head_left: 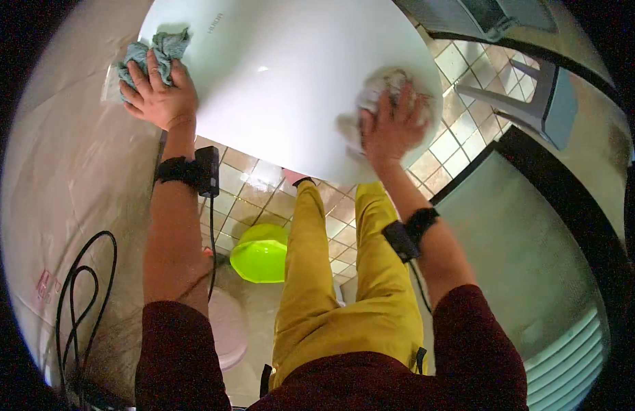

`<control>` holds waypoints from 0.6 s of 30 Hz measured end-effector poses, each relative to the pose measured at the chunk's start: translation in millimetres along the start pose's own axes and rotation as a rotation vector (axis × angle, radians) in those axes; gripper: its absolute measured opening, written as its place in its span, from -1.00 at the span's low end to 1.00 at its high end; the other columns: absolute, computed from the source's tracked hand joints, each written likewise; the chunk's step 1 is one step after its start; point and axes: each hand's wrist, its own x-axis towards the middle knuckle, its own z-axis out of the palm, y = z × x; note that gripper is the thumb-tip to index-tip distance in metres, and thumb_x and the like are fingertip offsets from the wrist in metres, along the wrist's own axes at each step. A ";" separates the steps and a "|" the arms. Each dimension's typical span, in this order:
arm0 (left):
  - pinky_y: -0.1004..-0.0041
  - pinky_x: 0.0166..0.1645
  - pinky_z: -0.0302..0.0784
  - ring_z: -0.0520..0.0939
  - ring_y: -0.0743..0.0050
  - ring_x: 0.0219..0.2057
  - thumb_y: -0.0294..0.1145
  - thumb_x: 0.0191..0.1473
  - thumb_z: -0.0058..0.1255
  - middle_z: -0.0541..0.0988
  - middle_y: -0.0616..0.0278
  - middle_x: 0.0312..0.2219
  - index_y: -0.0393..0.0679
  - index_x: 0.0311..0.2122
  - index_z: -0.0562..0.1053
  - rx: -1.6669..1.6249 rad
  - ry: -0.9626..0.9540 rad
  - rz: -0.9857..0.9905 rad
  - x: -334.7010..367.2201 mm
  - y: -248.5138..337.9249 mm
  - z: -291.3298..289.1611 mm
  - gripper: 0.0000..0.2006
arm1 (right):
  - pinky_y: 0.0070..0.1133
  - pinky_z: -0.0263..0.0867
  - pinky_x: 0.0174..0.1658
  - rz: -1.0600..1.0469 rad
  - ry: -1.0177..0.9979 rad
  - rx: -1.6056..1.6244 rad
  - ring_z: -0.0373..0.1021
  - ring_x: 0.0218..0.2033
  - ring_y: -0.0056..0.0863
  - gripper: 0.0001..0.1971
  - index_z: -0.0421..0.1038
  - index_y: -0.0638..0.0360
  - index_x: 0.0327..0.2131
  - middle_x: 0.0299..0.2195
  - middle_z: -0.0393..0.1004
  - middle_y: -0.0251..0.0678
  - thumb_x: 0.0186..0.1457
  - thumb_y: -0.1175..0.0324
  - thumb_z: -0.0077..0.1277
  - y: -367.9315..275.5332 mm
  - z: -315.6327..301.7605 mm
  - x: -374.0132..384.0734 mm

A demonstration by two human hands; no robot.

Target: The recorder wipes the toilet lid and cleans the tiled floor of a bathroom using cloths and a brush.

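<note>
Two hands are pressing two cloths against one large white rounded appliance (283, 82) that is filling the far middle of the scene. The left hand (158, 92) is lying at the appliance's far left edge, its fingers curled over and gripping a grey-green cloth (156, 51) bunched against the rim. The right hand (393, 127) is resting near the appliance's right edge, fingers spread flat and pressing down on a pale cloth (376, 92), which is blurring, so its exact colour is hard to tell. Each wrist is wearing one black band, two in all. Below, near the person's yellow trousers (345, 288), one lime-green basin (261, 252) is sitting on the tiled floor (461, 127), and one grey stool (537, 96) is standing at the far right
</note>
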 end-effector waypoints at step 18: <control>-0.10 0.09 -0.04 0.11 -0.06 0.11 0.14 -0.06 -0.15 0.20 0.32 0.10 0.33 0.03 0.28 0.010 -0.006 0.040 0.9 -3.7 -6.4 -0.50 | -0.04 -0.39 0.16 -0.515 -0.024 0.291 -0.13 0.21 -0.40 -0.49 0.31 -0.39 -0.06 0.12 0.13 -0.54 -0.20 -0.03 0.00 -5.5 -10.6 -80.9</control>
